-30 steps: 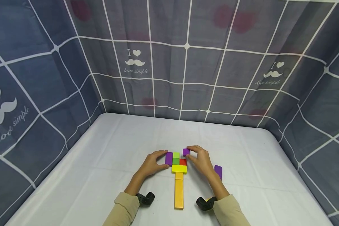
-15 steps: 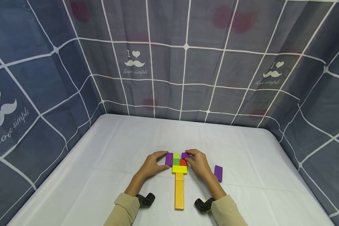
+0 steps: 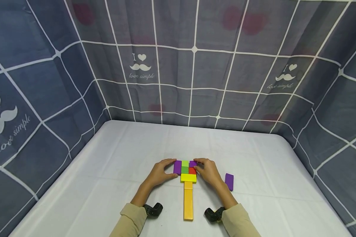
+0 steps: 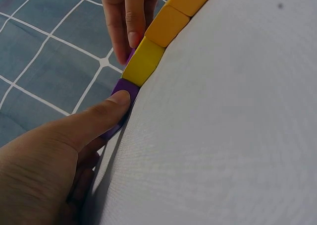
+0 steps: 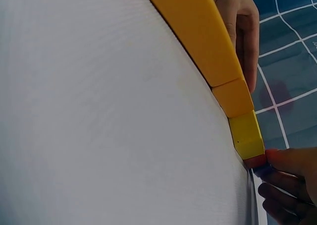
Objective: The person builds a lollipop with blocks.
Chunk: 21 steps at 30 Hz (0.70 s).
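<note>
The left hand (image 3: 159, 171) grips the long purple block (image 3: 177, 167), fingertips at its far end, thumb at its near end. Beside it lie light green (image 3: 185, 163) and green (image 3: 185, 170) blocks, with the yellow block (image 3: 188, 178) nearer. Then the small purple block (image 3: 192, 163), just beyond the red block (image 3: 192, 171), is pinched between the right hand's (image 3: 209, 170) thumb and finger. Farther right, another purple block (image 3: 229, 182) lies apart.

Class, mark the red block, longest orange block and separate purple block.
Red block (image 3: 192, 171), head view, top face.
Longest orange block (image 3: 188, 204), head view, top face.
Separate purple block (image 3: 229, 181), head view, top face.
</note>
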Each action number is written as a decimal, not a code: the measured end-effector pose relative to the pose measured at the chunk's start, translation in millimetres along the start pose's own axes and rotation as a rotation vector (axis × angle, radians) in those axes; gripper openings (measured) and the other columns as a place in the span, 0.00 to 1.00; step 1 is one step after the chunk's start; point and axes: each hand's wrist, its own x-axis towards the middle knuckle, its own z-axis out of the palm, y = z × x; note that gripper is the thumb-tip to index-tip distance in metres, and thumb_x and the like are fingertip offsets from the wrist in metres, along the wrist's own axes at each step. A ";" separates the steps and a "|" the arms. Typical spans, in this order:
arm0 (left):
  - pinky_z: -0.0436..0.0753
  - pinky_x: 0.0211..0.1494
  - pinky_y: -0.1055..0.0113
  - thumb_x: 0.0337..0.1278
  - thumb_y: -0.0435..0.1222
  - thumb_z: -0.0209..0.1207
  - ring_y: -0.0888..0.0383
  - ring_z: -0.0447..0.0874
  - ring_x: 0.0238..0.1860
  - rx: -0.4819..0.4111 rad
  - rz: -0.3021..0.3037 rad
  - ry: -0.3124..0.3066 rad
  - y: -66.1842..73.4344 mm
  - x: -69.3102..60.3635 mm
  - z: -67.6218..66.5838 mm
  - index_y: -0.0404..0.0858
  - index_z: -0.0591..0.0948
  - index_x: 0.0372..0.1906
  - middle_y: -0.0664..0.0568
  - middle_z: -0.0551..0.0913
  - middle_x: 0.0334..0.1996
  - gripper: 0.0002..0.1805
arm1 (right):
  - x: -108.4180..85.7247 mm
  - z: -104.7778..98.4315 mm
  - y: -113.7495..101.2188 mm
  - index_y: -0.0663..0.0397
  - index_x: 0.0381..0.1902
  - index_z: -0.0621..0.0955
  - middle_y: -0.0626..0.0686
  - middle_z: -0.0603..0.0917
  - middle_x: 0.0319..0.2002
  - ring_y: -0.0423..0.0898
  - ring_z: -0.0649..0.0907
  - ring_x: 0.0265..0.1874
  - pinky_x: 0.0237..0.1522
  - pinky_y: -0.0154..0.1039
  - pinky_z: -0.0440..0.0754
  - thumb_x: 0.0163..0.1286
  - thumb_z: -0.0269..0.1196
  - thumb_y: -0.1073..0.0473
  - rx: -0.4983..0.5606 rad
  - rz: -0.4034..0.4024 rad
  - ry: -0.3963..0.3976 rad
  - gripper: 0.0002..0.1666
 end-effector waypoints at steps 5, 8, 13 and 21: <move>0.67 0.63 0.54 0.40 0.47 0.70 0.50 0.69 0.60 0.000 0.004 0.000 0.4 0.0 -0.1 0.40 0.74 0.59 0.47 0.75 0.57 0.36 | 0.5 -1.5 -2.6 0.59 0.49 0.81 0.56 0.84 0.44 0.53 0.80 0.48 0.53 0.50 0.75 0.59 0.65 0.63 -0.023 0.013 -0.041 0.18; 0.67 0.63 0.54 0.40 0.47 0.70 0.50 0.69 0.60 0.001 0.007 0.000 0.6 0.1 -0.3 0.40 0.74 0.59 0.47 0.75 0.57 0.36 | 0.4 -1.6 -2.7 0.58 0.50 0.81 0.55 0.83 0.44 0.53 0.79 0.49 0.53 0.50 0.75 0.60 0.65 0.63 -0.029 0.017 -0.049 0.19; 0.67 0.63 0.54 0.40 0.47 0.70 0.49 0.69 0.60 0.001 0.008 0.000 0.4 0.2 -0.9 0.40 0.74 0.59 0.46 0.75 0.57 0.36 | -0.4 -1.8 -3.1 0.59 0.49 0.81 0.56 0.83 0.44 0.54 0.80 0.48 0.50 0.51 0.77 0.60 0.64 0.64 -0.037 -0.008 -0.057 0.18; 0.66 0.64 0.55 0.41 0.47 0.70 0.50 0.69 0.60 0.015 0.010 -0.003 -0.1 0.1 -0.2 0.40 0.74 0.59 0.47 0.75 0.57 0.36 | -1.6 -3.6 -4.6 0.57 0.49 0.82 0.56 0.83 0.45 0.54 0.78 0.51 0.54 0.52 0.74 0.61 0.64 0.63 -0.032 -0.022 -0.071 0.17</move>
